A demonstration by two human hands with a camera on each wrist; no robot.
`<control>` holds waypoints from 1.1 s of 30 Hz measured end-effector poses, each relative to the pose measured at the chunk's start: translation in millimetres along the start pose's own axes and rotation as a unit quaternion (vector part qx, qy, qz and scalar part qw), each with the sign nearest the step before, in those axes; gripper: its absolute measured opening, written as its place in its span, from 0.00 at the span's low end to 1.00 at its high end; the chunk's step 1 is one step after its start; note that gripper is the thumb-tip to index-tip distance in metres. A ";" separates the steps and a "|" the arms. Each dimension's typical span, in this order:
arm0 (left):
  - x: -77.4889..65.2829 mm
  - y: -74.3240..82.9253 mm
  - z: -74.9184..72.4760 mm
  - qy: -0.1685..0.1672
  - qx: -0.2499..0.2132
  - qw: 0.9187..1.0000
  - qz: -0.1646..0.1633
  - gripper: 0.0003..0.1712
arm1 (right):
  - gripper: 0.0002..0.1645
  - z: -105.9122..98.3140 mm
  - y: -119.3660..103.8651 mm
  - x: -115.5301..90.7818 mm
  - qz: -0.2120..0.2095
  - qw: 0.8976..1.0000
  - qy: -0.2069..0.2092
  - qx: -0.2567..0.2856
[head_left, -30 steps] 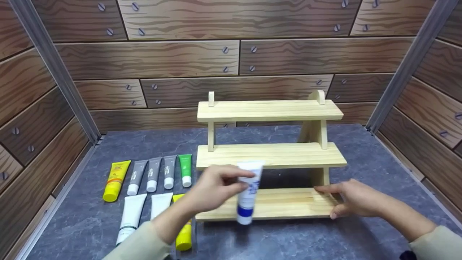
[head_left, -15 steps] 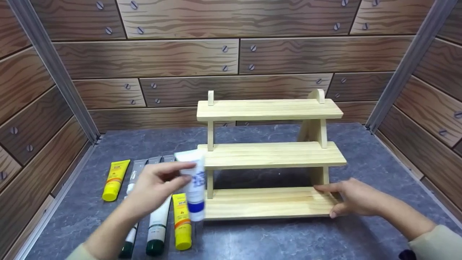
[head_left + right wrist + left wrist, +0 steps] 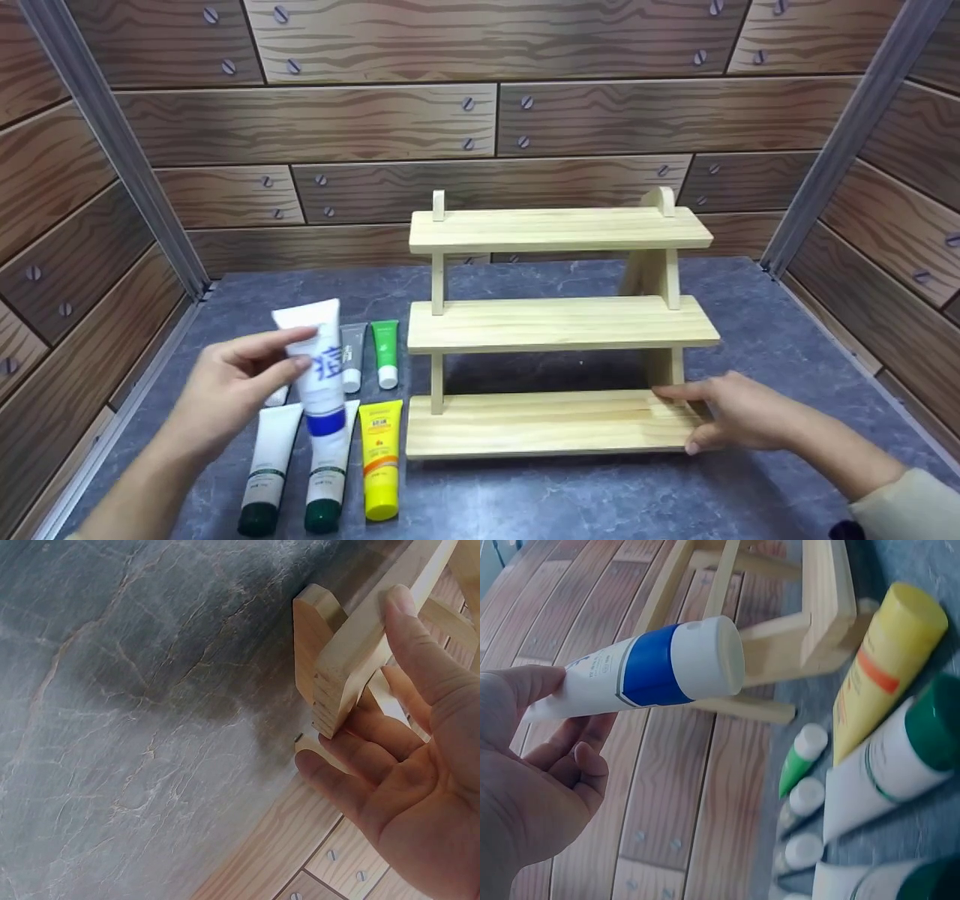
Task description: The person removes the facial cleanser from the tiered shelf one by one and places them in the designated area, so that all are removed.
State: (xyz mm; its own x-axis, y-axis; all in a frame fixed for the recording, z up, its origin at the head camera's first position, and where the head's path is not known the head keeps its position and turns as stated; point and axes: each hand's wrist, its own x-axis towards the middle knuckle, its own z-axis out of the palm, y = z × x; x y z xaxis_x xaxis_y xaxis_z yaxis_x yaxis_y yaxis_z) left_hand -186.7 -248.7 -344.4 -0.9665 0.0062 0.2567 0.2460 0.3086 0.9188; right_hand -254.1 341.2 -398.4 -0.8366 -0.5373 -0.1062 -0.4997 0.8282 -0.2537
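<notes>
My left hand [image 3: 225,386] pinches a white squeeze tube [image 3: 321,375] with a blue band between thumb and fingers, near its flat end. The tube is held cap down over the lying tubes, left of the wooden three-tier shelf [image 3: 562,322]. In the left wrist view, the held tube [image 3: 656,667] shows its white cap pointing away from the palm. My right hand [image 3: 742,412] grips the right end of the bottom tier. Seen from the right wrist, the thumb lies on top of that board [image 3: 360,652], with fingers below and beside its end.
Two white tubes with dark green caps, one of them here [image 3: 266,465], lie at front left beside a yellow tube [image 3: 381,457]. Behind them are a green tube [image 3: 386,352] and a grey tube [image 3: 351,360]; others are hidden by the left hand. Plank-patterned walls [image 3: 480,120] enclose the table.
My left hand has carried the white tube leftward, from in front of the bottom tier to over the lying tubes. My right hand has stayed at the shelf's end.
</notes>
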 end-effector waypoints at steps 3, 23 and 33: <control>-1.8 -4.1 -13.1 0.010 0.016 1.000 -0.001 0.21 | 0.50 0.3 -0.6 -0.3 0.004 1.000 -0.003 0.002; -14.5 -73.9 -83.7 0.030 0.013 0.997 -0.066 0.19 | 0.49 -0.5 -1.8 0.3 0.022 1.000 -0.007 0.004; -21.9 -105.2 -101.1 -0.015 0.046 0.984 -0.172 0.20 | 0.49 -0.1 0.0 -0.6 0.010 1.000 0.001 0.005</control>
State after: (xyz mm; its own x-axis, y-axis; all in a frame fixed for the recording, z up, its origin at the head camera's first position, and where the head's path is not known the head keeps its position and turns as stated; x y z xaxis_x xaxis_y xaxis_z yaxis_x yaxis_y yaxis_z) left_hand -183.9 -377.5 -416.4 -0.9935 -0.0864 -0.0738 -0.1015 0.3825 0.9184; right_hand -253.7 341.5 -398.3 -0.8466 -0.5206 -0.1102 -0.4806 0.8370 -0.2615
